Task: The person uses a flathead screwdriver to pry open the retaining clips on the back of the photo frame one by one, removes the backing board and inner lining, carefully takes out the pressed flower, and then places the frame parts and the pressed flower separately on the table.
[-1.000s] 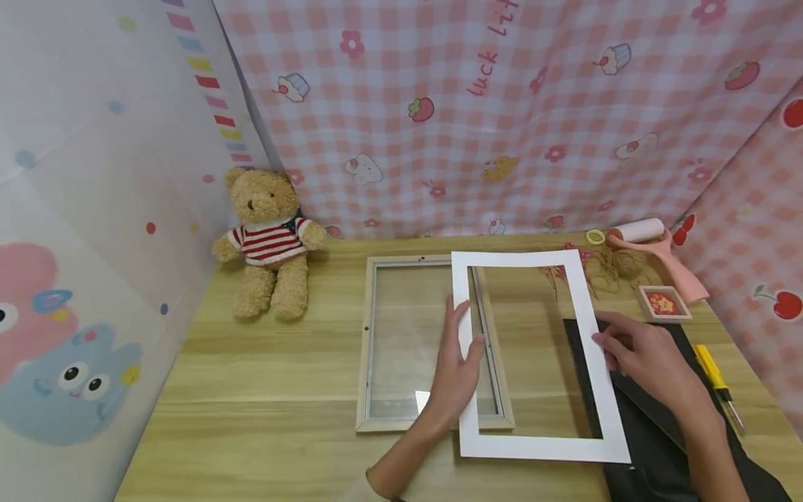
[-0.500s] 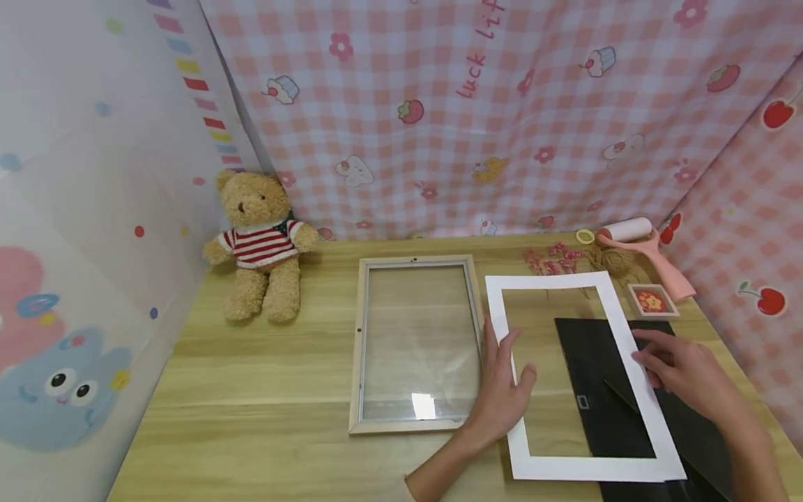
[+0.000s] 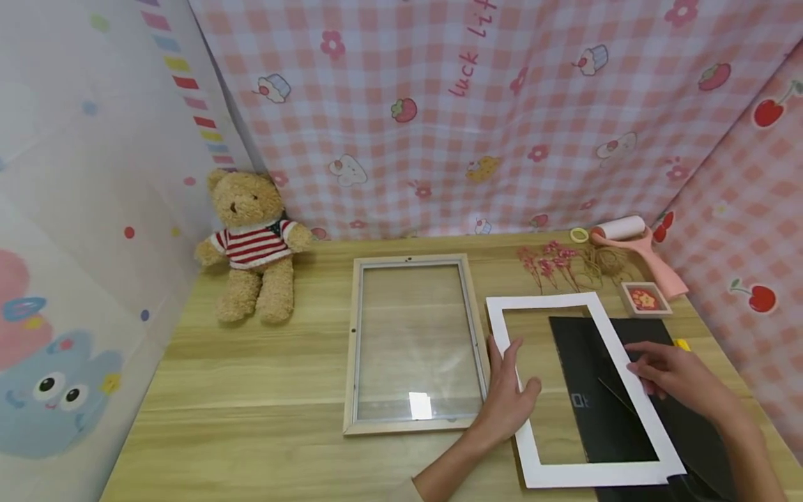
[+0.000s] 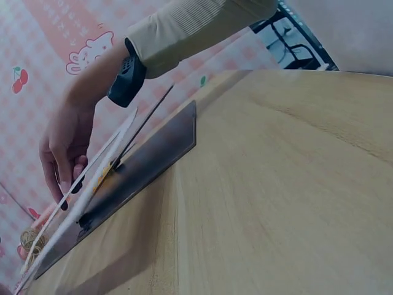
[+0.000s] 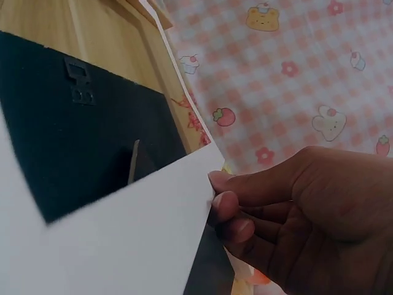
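A white rectangular picture mat (image 3: 596,475) is held between both hands above the table at right, partly over a black backing board (image 3: 571,355). My left hand (image 3: 509,401) grips its left strip in the head view, thumb reaching into the opening. My right hand (image 3: 680,376) pinches the right strip; in the right wrist view the thumb of this right hand (image 5: 331,209) lies against the mat (image 5: 123,239). The left wrist view shows the mat (image 4: 92,184) edge-on, apart from the board (image 4: 159,147). A wooden picture frame (image 3: 414,428) with a clear pane lies left of it.
Pink dried flowers (image 3: 548,261), twine (image 3: 605,261), a yellow tape ring (image 3: 578,235), a pink-handled lint roller (image 3: 652,261) and a small framed picture (image 3: 644,300) lie at back right. A yellow handle (image 3: 682,344) peeks out beside the board. A teddy bear (image 3: 251,237) sits at back left.
Both hands have carried the mat rightward and toward the person, off the wooden frame and over the black board. It hangs lower now.
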Demonstrator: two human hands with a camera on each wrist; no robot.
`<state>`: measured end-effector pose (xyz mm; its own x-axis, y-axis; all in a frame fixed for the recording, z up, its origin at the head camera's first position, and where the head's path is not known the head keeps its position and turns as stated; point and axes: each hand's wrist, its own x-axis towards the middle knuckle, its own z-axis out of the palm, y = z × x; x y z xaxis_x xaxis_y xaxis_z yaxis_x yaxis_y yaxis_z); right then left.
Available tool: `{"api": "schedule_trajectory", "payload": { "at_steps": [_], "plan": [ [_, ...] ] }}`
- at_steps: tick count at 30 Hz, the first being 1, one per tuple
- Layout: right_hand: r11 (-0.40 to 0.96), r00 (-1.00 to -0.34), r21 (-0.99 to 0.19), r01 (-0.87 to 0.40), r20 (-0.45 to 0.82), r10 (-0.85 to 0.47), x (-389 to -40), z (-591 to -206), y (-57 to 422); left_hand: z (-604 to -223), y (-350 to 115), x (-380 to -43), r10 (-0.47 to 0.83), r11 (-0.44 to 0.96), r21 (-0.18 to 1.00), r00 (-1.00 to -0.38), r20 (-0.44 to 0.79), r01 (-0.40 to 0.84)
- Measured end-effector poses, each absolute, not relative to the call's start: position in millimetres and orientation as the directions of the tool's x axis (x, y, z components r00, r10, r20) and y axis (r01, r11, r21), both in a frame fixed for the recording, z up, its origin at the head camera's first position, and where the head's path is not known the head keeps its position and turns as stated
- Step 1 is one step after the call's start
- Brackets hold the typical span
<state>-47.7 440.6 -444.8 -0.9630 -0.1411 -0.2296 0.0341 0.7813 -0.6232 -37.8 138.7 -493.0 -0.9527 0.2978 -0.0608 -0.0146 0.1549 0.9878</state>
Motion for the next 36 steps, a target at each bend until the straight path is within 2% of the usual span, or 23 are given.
{"api": "schedule_trajectory", "payload": {
  "at_steps": [6,10,14,18,23,25,28,33,36],
  "plan": [
    [0.791,-0.956,-0.610,0.051,-0.259,-0.138,-50,-450,436,-506,143,-42,0.265,0.165,0.983,-0.956,-0.126,-0.083],
    [0.784,-0.952,-0.618,0.062,-0.273,-0.140,-49,-453,433,-506,138,-44,0.276,0.154,0.985,-0.953,-0.123,-0.083],
    [0.784,-0.959,-0.620,0.035,-0.241,-0.148,-48,-457,433,-493,130,-42,0.305,0.154,0.986,-0.947,-0.101,-0.055],
    [0.837,-0.974,-0.547,-0.009,-0.184,-0.131,-50,-455,431,-473,114,-40,0.369,0.168,0.985,-0.924,-0.101,-0.040],
    [0.848,-0.987,-0.525,-0.069,-0.089,-0.135,-59,-433,405,-452,74,-47,0.444,0.204,0.978,-0.894,-0.066,0.029],
    [0.841,-0.988,-0.531,-0.102,-0.045,-0.148,-64,-419,387,-446,51,-56,0.424,0.213,0.974,-0.905,-0.026,0.071],
    [0.821,-0.984,-0.546,-0.167,0.035,-0.176,-71,-399,353,-440,13,-75,0.321,0.253,0.961,-0.947,0.022,0.108],
    [0.780,-0.968,-0.577,-0.243,0.087,-0.237,-86,-387,287,-449,-56,-103,0.109,0.357,0.932,-0.994,0.025,0.063],
    [0.762,-0.963,-0.596,-0.253,0.081,-0.256,-98,-391,253,-470,-92,-115,0.072,0.417,0.908,-0.997,0.000,0.030]
  ]
}}
